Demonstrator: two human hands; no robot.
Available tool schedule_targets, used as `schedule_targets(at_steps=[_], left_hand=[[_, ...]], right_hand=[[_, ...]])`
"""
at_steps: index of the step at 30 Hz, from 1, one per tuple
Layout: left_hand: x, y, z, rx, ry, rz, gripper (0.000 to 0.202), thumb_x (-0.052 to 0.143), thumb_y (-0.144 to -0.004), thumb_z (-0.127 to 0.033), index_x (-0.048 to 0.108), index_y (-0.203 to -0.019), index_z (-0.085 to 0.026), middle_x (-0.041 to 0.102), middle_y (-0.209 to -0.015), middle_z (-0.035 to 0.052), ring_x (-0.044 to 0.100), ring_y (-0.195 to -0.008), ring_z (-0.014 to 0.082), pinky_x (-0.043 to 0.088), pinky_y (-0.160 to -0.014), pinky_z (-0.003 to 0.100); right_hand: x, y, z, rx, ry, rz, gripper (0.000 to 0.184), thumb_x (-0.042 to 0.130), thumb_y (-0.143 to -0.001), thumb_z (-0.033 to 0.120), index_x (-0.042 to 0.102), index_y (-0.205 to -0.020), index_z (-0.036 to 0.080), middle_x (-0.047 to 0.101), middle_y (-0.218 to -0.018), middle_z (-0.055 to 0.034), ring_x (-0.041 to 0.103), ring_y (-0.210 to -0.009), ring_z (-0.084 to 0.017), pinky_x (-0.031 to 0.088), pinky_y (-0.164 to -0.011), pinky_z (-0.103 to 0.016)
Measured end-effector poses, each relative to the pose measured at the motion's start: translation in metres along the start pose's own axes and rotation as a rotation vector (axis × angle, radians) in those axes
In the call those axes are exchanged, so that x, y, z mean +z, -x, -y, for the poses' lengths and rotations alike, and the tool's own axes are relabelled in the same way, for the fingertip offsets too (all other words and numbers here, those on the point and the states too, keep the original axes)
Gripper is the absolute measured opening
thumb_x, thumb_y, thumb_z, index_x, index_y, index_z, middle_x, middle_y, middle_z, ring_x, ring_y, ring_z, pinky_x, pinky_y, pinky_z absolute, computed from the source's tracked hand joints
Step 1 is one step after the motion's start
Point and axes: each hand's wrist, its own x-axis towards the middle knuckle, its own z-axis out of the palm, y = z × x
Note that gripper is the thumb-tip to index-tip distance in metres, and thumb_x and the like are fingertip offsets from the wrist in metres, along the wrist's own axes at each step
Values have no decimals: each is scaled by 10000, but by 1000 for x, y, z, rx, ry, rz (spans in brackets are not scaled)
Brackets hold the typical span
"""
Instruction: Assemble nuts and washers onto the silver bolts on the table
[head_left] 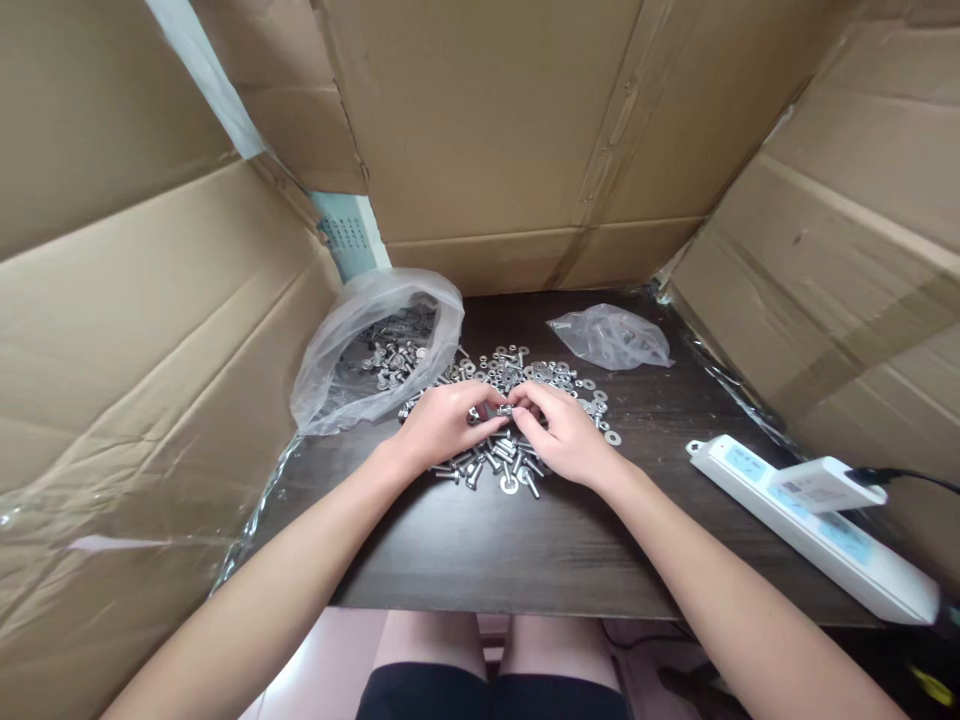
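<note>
My left hand [448,420] and my right hand [564,428] meet over a loose pile of metal fasteners [506,455]. Between the fingertips is a small silvery bolt [505,410], pinched from the left by thumb and forefinger and from the right by the other hand's fingers. Whether a nut or washer sits on it is too small to tell. Bolts lie mostly on the near side of the pile. Flat washers [613,438] and nuts spread behind and to the right of my right hand. My fingers hide part of the pile.
An open clear plastic bag [319,385] with several bolts inside stands at left. A smaller plastic bag [611,338] lies at back right. A white power strip [795,540] with a plugged-in adapter [829,485] rests at right. Cardboard walls [510,130] surround the dark table [495,560].
</note>
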Motion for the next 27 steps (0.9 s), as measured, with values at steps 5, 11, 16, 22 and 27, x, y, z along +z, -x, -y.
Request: schedule_targets(at_steps=[5, 11, 16, 22, 27], left_hand=[[0, 0, -1, 1, 7, 0, 166, 684, -925, -308, 689, -1035, -185, 702, -893, 5, 664, -746, 110, 511, -658, 207], [1, -1, -1, 10, -3, -3, 157, 682, -927, -306, 685, -1020, -180, 701, -891, 5, 661, -746, 106, 510, -653, 203], [1, -1, -1, 2, -2, 0, 158, 673, -931, -312, 688, -1016, -181, 701, -890, 7, 656, -747, 110, 510, -650, 205], [0, -1, -1, 0, 2, 6, 156, 679, -921, -297, 684, -1015, -173, 704, -898, 16, 659, -749, 120, 515, -659, 214], [1, -1, 0, -1, 5, 10, 163, 688, -917, -290, 682, -1032, -176, 703, -906, 10, 663, -764, 118, 512, -669, 212]], right_hand=[[0, 0, 1, -1, 22, 7, 88, 508, -926, 220, 591, -951, 201, 645, -845, -26, 597, -833, -195, 418, -812, -352], [0, 1, 1, 13, 60, 18, 105, 528, -928, 241, 620, -922, 190, 643, -817, -30, 588, -814, -193, 413, -810, -354], [-1, 0, 3, 35, 64, 32, 133, 515, -950, 261, 612, -894, 189, 646, -817, -30, 576, -830, -198, 400, -844, -369], [-2, -1, 4, 50, 99, 84, 278, 416, -1009, 282, 570, -798, 189, 648, -806, -40, 549, -839, -210, 367, -852, -385], [-2, -1, 2, 52, 65, 56, 180, 438, -995, 254, 610, -970, 206, 675, -900, -40, 584, -911, -218, 379, -881, -385]])
